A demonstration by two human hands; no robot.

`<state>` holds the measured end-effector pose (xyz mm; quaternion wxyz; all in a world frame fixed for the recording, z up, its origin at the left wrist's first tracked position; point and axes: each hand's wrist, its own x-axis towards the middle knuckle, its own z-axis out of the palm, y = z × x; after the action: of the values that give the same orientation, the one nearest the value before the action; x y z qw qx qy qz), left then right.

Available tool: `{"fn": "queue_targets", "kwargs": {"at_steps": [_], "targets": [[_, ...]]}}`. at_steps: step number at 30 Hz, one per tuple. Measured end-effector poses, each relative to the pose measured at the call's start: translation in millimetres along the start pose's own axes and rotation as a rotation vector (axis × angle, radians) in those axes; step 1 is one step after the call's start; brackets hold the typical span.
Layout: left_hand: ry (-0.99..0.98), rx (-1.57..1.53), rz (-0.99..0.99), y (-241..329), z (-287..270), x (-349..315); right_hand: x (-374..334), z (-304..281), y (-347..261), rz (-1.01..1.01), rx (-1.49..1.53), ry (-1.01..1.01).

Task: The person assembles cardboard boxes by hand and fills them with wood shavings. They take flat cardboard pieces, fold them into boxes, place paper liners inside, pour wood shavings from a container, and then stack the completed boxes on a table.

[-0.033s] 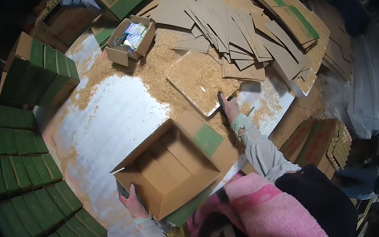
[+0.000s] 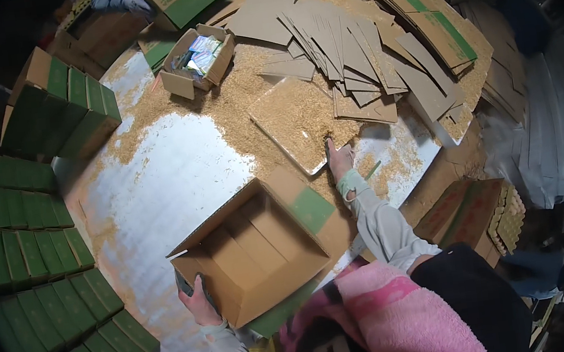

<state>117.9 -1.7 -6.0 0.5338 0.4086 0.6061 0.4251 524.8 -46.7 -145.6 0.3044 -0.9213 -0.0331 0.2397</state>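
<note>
An unlidded cardboard box [image 2: 255, 242] tilts in front of me, bare inside, with a green patch on its outer flap. My left hand [image 2: 200, 302] grips its left wall, the thumb at the rim. At the near right corner of a shallow white tray [image 2: 284, 149] heaped with tan shavings [image 2: 302, 113], my right hand [image 2: 340, 159] reaches down with fingers stretched and thumb apart. Its dark-covered fingertips touch the shavings and are partly hidden there.
Flat cardboard sheets [image 2: 329, 43] fan out beyond the tray. A small carton [image 2: 217, 64] holds colourful packets. Green boxes [image 2: 31, 252] stack along the left. Another person's gloved hand [image 2: 137, 1] is by a green box [image 2: 190, 1] at the far side. Egg trays [image 2: 505, 219] stand at right.
My right hand has dipped slightly, its fingertips lower into the shavings. The left hand and the box stay as they were; the whole view has shifted a little.
</note>
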Motion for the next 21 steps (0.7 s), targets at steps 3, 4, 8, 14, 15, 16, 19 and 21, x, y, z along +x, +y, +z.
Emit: {"fn": "queue_targets", "kwargs": {"at_steps": [3,4,8,14,15,16,19,21], "targets": [[0.035,0.005,-0.011,-10.6,-15.7,-2.0,-14.5,20.8,-30.3,0.117,0.065,0.118],[0.051,0.026,0.009,-18.7,-23.2,-0.6,-24.9,22.8,-40.5,0.098,0.049,0.179],[0.053,-0.046,0.011,-1.4,-1.9,-7.4,-2.0,50.1,-62.2,-0.133,0.427,0.499],[-0.008,-0.065,-0.017,-5.0,-1.9,-2.8,37.6,37.4,-53.1,0.220,1.081,-0.190],[-0.053,-0.068,0.006,6.2,9.4,-3.2,68.2,35.8,-25.2,0.111,1.061,-0.257],[-0.056,-0.079,0.021,7.1,13.6,0.1,82.9,32.3,-12.5,-0.001,1.031,-0.334],[-0.015,0.046,0.048,2.1,12.2,1.4,-20.4,-27.7,-89.5,-0.353,1.125,-0.343],[-0.037,0.133,0.176,12.9,33.4,6.7,-96.7,-73.6,-129.3,-0.549,1.111,-0.584]]}}
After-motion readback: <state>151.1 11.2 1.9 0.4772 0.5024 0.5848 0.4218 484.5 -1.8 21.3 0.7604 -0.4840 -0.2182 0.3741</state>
